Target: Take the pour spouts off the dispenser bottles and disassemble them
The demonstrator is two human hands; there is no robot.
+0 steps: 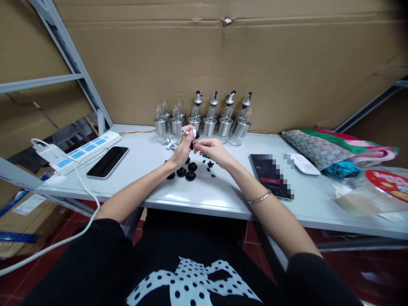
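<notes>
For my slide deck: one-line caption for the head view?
Left hand holds a metal pourer spout; right hand touches it above black stoppers.

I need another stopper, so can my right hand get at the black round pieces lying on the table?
Probably yes: the right hand hovers just beside the black round pieces, with nothing between them.

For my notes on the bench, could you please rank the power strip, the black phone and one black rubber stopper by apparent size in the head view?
1. Power strip, longest.
2. Black phone, clearly shorter.
3. Rubber stopper, far smallest.
All lie at similar depth, so the ranking seems safe.
</notes>
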